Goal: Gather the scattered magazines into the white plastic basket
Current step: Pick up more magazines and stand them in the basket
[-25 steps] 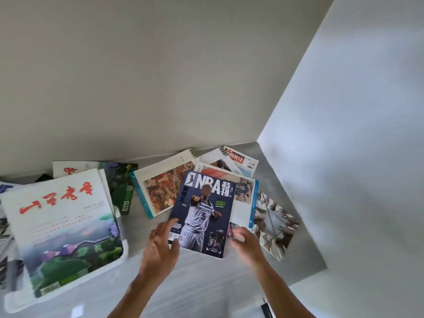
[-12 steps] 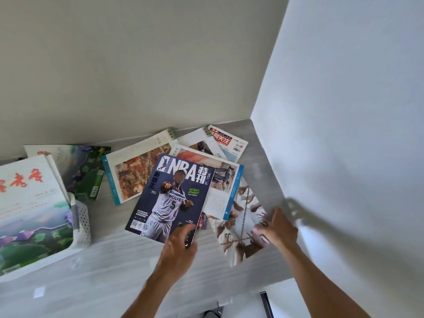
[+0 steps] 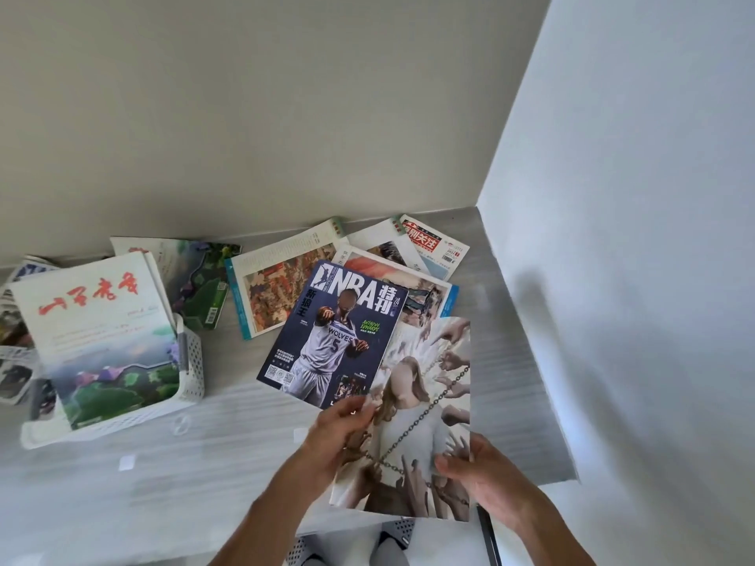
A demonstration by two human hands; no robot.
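Both hands hold a pale magazine with a chain and many hands on its cover point(image 3: 425, 406), lifted off the table at the lower right. My left hand point(image 3: 343, 435) grips its left edge and my right hand point(image 3: 478, 471) grips its lower right corner. Beside it lies the dark blue NBA magazine point(image 3: 335, 332) on top of several other magazines point(image 3: 278, 288) near the back wall. The white plastic basket point(image 3: 192, 361) stands at the left, with a white magazine bearing red characters point(image 3: 94, 341) lying in it.
A green-covered magazine point(image 3: 204, 288) lies behind the basket, and more printed paper shows at the far left edge point(image 3: 16, 361). Walls close the table at the back and on the right point(image 3: 613, 279). The grey table point(image 3: 184, 484) runs to its front edge near me.
My right hand took the pale chain-cover magazine at the right and drew it towards me. My left hand left the NBA magazine and now grips the pale one's left edge.
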